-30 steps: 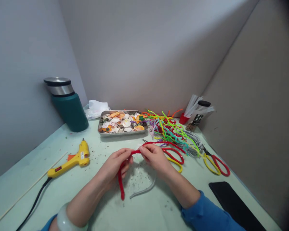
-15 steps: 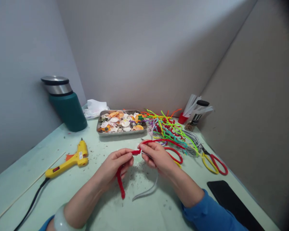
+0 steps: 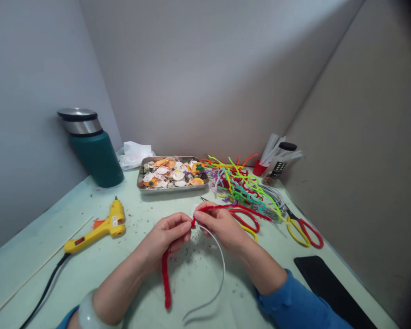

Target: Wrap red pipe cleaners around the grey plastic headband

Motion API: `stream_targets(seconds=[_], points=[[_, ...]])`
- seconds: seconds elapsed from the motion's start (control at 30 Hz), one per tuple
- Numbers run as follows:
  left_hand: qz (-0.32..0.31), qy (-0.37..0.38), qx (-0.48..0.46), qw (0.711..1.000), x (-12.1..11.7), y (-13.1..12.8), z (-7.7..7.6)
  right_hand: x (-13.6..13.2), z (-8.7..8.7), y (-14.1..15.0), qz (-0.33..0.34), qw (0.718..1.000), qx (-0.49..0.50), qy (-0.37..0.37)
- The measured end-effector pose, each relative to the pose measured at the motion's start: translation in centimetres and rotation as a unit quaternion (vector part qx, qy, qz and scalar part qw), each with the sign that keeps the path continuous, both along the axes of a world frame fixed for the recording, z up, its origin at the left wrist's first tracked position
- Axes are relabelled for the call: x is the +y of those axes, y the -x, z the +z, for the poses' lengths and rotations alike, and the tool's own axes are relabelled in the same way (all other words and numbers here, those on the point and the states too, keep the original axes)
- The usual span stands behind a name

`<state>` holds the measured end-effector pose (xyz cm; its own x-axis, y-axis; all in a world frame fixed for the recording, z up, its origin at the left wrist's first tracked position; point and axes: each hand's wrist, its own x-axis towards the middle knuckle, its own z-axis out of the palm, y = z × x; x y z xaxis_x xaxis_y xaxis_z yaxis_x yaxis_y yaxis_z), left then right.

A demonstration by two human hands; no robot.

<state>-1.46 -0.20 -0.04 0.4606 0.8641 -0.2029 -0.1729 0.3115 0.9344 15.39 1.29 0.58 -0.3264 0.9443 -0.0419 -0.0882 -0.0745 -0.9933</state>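
Observation:
Pinched between the fingertips of my left hand (image 3: 173,235) is a red pipe cleaner (image 3: 166,283), whose thick fuzzy end hangs down below the palm. Close beside it, my right hand (image 3: 219,226) is closed on the same red pipe cleaner, and its thinner length runs off to the right over the fingers. A grey wire (image 3: 222,269) comes out at the right fingertips and curves down toward the tabletop. How the wire and the red strand join is hidden by the fingers. Red-and-yellow scissors (image 3: 251,219) lie just behind my right hand.
A metal tray (image 3: 173,191) of shells stands at the back beside a heap of colourful pipe cleaners (image 3: 239,183). To the left are a yellow glue gun (image 3: 96,235) and a teal bottle (image 3: 97,157). More scissors (image 3: 304,233) and a black flat object (image 3: 329,288) lie right.
Both hands have drawn closer together, shortening the red stretch between them. The thick red end hangs lower, and the grey wire now bows out in a wide curve from the right fingertips.

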Motion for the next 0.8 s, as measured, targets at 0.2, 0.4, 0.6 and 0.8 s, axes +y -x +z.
stream_targets(seconds=[0.2,0.4,0.6,0.8], points=[[0.016,-0.022,0.054,0.998,0.0,-0.3,-0.2,0.1,-0.5,0.3,0.003,1.000,0.013,0.002],[0.032,-0.041,0.048,0.998,-0.3,-0.5,-0.2,0.0,-1.3,0.8,0.003,0.995,0.064,0.083],[0.025,0.034,-0.030,0.999,-0.5,-0.7,0.1,0.6,-1.4,0.2,0.028,0.989,0.087,0.118],[0.069,0.034,-0.095,0.992,0.2,0.0,0.0,1.3,-1.5,-0.8,-0.023,0.986,0.085,0.140]])
